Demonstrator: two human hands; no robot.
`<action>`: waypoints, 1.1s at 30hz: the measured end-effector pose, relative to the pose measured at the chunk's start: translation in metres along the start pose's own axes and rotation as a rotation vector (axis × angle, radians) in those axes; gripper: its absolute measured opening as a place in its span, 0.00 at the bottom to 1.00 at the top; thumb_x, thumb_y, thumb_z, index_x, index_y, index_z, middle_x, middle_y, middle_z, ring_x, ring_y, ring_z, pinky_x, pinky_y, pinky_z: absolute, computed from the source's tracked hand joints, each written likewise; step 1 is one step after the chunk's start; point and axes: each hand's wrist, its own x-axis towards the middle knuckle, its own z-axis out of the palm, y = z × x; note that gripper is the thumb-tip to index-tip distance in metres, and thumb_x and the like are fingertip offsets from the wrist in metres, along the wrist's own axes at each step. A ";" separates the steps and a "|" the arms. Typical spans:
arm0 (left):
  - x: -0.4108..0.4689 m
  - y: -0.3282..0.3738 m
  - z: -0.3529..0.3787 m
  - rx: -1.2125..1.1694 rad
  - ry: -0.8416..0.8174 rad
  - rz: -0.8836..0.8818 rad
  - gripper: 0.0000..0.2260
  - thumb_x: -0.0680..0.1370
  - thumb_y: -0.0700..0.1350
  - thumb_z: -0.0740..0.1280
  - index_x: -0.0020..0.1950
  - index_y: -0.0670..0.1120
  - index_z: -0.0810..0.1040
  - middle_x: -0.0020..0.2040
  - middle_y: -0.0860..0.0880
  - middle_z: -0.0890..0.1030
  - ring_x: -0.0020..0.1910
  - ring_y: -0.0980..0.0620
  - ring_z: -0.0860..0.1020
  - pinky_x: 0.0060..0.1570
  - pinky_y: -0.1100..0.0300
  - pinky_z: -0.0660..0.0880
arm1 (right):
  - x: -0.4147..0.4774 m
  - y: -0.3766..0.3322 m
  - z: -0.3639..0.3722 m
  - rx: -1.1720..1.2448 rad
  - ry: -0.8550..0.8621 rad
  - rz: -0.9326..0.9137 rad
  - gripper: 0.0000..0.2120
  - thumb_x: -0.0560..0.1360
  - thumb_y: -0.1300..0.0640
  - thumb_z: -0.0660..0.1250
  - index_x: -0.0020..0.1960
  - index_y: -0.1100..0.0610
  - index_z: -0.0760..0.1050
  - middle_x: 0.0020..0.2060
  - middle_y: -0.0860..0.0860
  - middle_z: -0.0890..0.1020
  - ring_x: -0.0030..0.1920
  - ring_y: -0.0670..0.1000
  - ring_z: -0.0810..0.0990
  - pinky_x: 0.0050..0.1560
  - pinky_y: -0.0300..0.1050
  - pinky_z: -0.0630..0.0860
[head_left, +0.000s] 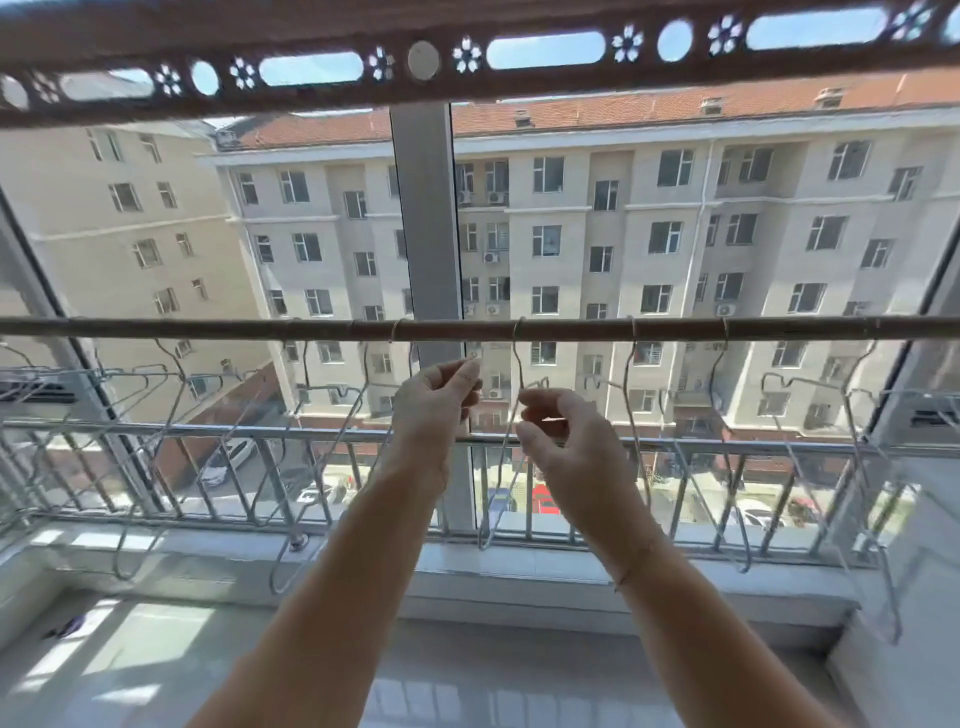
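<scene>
Wire hanger pinched by right hand.

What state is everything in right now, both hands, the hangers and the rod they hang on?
left hand, raised beside the middle hanger, fingers curled; grip unclear.
right hand, pinches the middle hanger's wire below its hook.
middle hanger, hooked on the rod, bare.
other hangers, hooked along the rod, bare.
rod, level, carrying the hangers.

Hangers on rod (railing behind)
</scene>
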 end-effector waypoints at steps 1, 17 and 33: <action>0.004 0.003 -0.013 0.003 0.036 0.032 0.05 0.76 0.41 0.67 0.50 0.42 0.80 0.39 0.49 0.80 0.38 0.55 0.76 0.39 0.66 0.74 | 0.000 -0.002 0.012 0.023 -0.019 0.017 0.13 0.74 0.61 0.65 0.58 0.57 0.74 0.47 0.50 0.80 0.46 0.45 0.78 0.48 0.29 0.75; 0.057 -0.018 -0.103 0.132 -0.179 -0.277 0.07 0.77 0.33 0.61 0.43 0.40 0.77 0.37 0.43 0.77 0.36 0.49 0.74 0.40 0.57 0.74 | -0.003 0.013 0.170 0.020 -0.006 0.338 0.04 0.73 0.52 0.68 0.44 0.52 0.76 0.35 0.46 0.81 0.38 0.44 0.80 0.40 0.33 0.75; 0.085 -0.027 -0.065 -0.090 -0.224 -0.405 0.08 0.79 0.35 0.60 0.41 0.39 0.76 0.34 0.45 0.74 0.32 0.50 0.71 0.35 0.58 0.73 | 0.025 0.012 0.153 0.022 0.129 0.364 0.08 0.73 0.56 0.68 0.47 0.59 0.80 0.35 0.51 0.82 0.35 0.46 0.79 0.40 0.43 0.77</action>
